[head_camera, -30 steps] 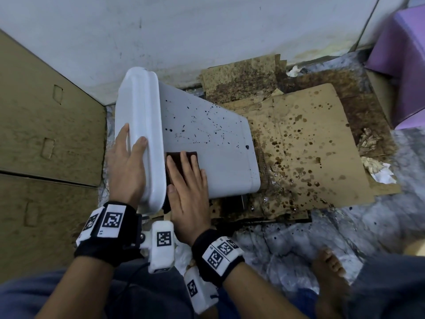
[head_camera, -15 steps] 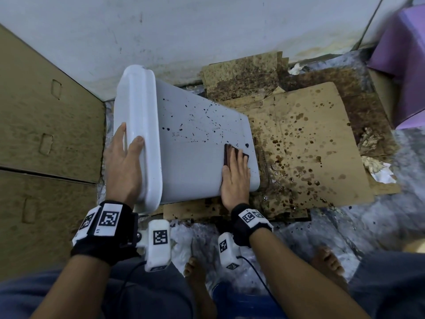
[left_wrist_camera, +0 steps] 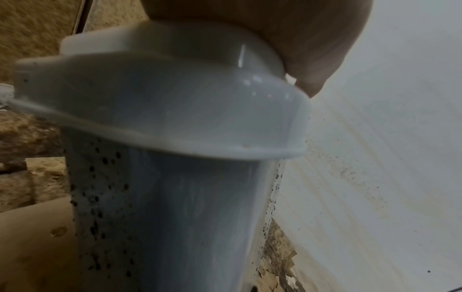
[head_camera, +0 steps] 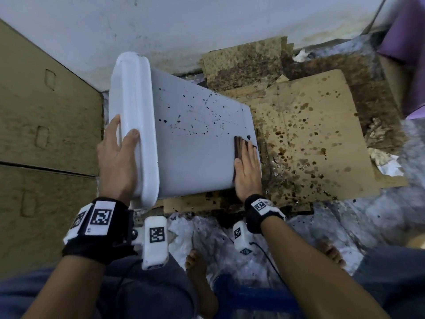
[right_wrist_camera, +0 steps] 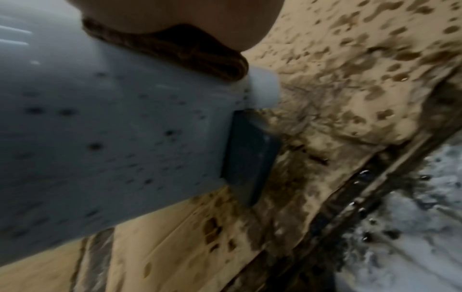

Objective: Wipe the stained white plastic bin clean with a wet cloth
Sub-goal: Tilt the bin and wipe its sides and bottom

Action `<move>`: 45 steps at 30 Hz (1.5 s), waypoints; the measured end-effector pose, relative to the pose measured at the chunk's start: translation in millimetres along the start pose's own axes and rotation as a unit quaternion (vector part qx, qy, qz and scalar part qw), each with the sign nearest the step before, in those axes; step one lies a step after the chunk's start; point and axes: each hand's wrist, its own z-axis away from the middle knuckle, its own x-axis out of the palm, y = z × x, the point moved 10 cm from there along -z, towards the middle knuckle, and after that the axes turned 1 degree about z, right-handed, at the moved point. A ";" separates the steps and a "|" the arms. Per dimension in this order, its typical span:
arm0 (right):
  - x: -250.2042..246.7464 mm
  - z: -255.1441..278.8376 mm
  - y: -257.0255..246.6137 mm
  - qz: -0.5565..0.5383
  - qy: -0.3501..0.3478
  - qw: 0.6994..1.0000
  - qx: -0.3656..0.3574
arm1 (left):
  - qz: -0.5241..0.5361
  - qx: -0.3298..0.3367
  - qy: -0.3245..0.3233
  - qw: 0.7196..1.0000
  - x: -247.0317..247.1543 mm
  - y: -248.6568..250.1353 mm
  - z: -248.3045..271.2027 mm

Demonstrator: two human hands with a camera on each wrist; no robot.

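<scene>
Flat right hand (head_camera: 248, 166) pressing cloth (head_camera: 239, 146) on bin (head_camera: 195, 143), left hand (head_camera: 117, 155) grip curled round rim.

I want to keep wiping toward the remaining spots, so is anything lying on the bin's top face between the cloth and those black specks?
Nothing visible does. The dark brown cloth lies flat on the white plastic bin under the right hand; the bare face up to the black specks is unobstructed.

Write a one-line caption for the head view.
Left hand steadies the tipped white plastic bin while right hand presses a dark brown cloth near its base.
</scene>
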 end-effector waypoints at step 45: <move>38.2 -3.8 -162.2 0.040 -0.098 0.980 -0.166 | -0.038 0.028 -0.004 0.999 0.1 6.7 2.0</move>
